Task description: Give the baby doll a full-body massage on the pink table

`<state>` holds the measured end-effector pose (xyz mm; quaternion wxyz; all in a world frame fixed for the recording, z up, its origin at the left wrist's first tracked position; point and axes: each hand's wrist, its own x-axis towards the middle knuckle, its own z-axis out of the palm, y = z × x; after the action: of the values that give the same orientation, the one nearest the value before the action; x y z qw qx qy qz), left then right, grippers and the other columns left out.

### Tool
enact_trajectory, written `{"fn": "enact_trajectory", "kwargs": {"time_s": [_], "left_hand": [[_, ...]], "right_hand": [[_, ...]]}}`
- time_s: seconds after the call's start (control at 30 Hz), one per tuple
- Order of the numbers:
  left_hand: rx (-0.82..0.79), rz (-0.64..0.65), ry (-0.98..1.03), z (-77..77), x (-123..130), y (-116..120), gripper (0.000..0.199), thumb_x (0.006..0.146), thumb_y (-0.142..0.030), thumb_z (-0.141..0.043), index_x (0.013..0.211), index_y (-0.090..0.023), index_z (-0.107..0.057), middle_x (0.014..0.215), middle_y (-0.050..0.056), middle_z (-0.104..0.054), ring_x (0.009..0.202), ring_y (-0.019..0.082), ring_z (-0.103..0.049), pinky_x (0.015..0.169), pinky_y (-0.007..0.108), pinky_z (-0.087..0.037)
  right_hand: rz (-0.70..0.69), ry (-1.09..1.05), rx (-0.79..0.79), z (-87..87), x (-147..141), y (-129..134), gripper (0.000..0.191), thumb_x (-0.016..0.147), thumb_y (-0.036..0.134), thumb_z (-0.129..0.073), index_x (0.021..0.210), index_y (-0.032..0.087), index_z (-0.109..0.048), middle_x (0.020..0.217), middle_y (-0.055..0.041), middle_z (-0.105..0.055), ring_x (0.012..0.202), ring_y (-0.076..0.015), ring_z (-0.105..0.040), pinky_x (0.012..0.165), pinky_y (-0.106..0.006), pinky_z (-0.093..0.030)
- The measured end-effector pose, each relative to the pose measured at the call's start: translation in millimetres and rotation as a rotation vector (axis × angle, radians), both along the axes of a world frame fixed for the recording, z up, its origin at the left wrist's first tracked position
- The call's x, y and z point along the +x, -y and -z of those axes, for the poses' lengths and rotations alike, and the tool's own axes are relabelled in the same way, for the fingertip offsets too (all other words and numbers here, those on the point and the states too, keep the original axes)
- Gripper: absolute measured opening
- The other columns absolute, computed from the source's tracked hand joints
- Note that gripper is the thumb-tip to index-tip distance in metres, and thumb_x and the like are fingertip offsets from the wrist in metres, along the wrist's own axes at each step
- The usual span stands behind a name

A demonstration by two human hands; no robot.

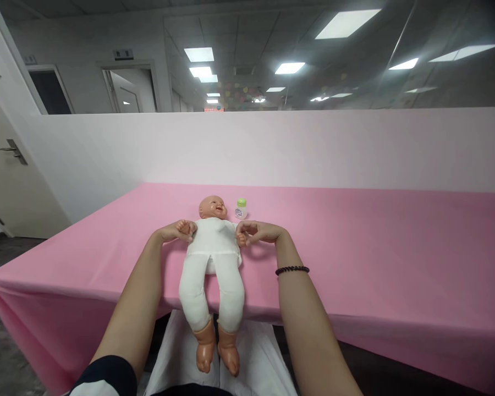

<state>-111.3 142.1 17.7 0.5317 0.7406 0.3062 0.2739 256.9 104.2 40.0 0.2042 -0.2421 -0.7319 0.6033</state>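
While the left hand (174, 231) and the right hand (260, 232) each close gently on one small hand of the baby doll (213, 208), lying face-up in a white bodysuit (212, 247) on the pink-covered table (355, 247), its feet past the near edge, a green-capped bottle (241, 209) stands just beyond its head.

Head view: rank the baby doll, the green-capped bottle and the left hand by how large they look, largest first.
1. Baby doll
2. Left hand, though nearness to the camera may inflate it
3. Green-capped bottle

Readable text: none | door-top plaque (123, 54): blurred | bottle label (241, 212): too small
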Motion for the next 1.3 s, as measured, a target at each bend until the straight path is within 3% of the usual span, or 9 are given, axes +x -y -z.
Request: {"fn": "enact_trajectory", "kwargs": {"time_s": [0.23, 0.43, 0.5, 0.7, 0.87, 1.03, 1.17, 1.23, 1.3], "left_hand": [[0.048, 0.122, -0.251, -10.3, 4, 14, 0.018, 0.065, -0.024, -0.074, 0.077, -0.021, -0.061, 0.075, 0.0, -0.056, 0.071, 0.018, -0.053, 0.069, 0.032, -0.047], [0.665, -0.265, -0.397, 11.7, 6, 34, 0.006, 0.067, -0.023, -0.061, 0.073, -0.023, -0.063, 0.087, 0.006, -0.063, 0.088, 0.026, -0.055, 0.085, 0.038, -0.045], [0.811, -0.318, -0.484, 20.5, 7, 35, 0.01, 0.069, -0.023, -0.061, 0.078, -0.023, -0.065, 0.095, 0.008, -0.064, 0.095, 0.028, -0.055, 0.091, 0.042, -0.041], [0.962, -0.343, -0.551, 31.2, 7, 27, 0.011, 0.074, -0.02, -0.059, 0.084, -0.024, -0.063, 0.098, 0.01, -0.064, 0.097, 0.028, -0.056, 0.095, 0.044, -0.038], [0.882, -0.493, -0.365, 35.5, 11, 27, 0.003, 0.077, -0.023, -0.058, 0.079, -0.024, -0.056, 0.088, 0.006, -0.063, 0.088, 0.025, -0.057, 0.086, 0.039, -0.043], [0.579, -0.857, -0.089, 35.3, 24, 16, 0.023, 0.083, -0.04, -0.063, 0.091, -0.025, -0.047, 0.084, 0.001, -0.062, 0.077, 0.021, -0.058, 0.072, 0.033, -0.044], [0.471, -1.051, -0.12, 21.9, 41, -2, 0.046, 0.089, -0.06, -0.054, 0.114, -0.025, -0.039, 0.096, 0.006, -0.065, 0.084, 0.027, -0.064, 0.07, 0.035, -0.043], [0.487, -1.072, -0.202, 15.7, 48, -11, 0.049, 0.093, -0.063, -0.045, 0.123, -0.024, -0.037, 0.103, 0.01, -0.066, 0.088, 0.029, -0.065, 0.069, 0.036, -0.043], [0.515, -1.092, -0.278, 13.4, 54, -19, 0.048, 0.096, -0.06, -0.039, 0.129, -0.025, -0.037, 0.113, 0.012, -0.065, 0.095, 0.03, -0.065, 0.069, 0.036, -0.044]], "right_hand": [[-0.142, 0.281, -0.028, -11.2, -11, 8, 0.041, 0.064, 0.031, -0.088, 0.097, 0.015, -0.07, 0.096, -0.0054, -0.073, 0.091, -0.0185, -0.069, 0.084, -0.03, -0.054], [-0.173, 0.329, -0.041, -15.4, -13, 11, 0.044, 0.059, 0.03, -0.09, 0.096, 0.015, -0.069, 0.095, -0.0066, -0.073, 0.092, -0.0215, -0.07, 0.08, -0.031, -0.056], [-0.174, 0.336, -0.05, -14.3, -13, 10, 0.046, 0.056, 0.025, -0.09, 0.094, 0.016, -0.067, 0.094, -0.0057, -0.072, 0.09, -0.0213, -0.07, 0.077, -0.031, -0.056], [-0.12, 0.374, -0.068, -1.9, -15, 0, 0.048, 0.05, 0.014, -0.086, 0.088, 0.018, -0.057, 0.089, -0.0018, -0.069, 0.084, -0.0197, -0.067, 0.065, -0.026, -0.052], [-0.072, 0.313, 0.064, -0.6, -8, -1, 0.047, 0.052, 0.015, -0.085, 0.092, 0.018, -0.061, 0.098, -0.0014, -0.063, 0.09, -0.0179, -0.06, 0.073, -0.027, -0.05], [0.2, -0.038, 0.125, -2.8, -10, 0, 0.046, 0.072, 0.034, -0.082, 0.111, 0.022, -0.059, 0.112, -0.0042, -0.061, 0.105, -0.0182, -0.058, 0.089, -0.03, -0.048], [0.704, -0.279, 0.15, 18.2, -36, -21, 0.046, 0.087, 0.053, -0.065, 0.119, 0.025, -0.049, 0.121, -0.0088, -0.065, 0.109, -0.0186, -0.062, 0.093, -0.034, -0.049], [1.013, -0.24, 0.281, 33.9, -49, -33, 0.041, 0.093, 0.057, -0.053, 0.117, 0.025, -0.047, 0.115, -0.008, -0.068, 0.104, -0.0187, -0.065, 0.091, -0.035, -0.05], [1.141, -0.098, 0.407, 46.6, -58, -39, 0.042, 0.095, 0.061, -0.046, 0.117, 0.026, -0.049, 0.111, -0.0067, -0.07, 0.097, -0.0208, -0.067, 0.087, -0.036, -0.05]]}}
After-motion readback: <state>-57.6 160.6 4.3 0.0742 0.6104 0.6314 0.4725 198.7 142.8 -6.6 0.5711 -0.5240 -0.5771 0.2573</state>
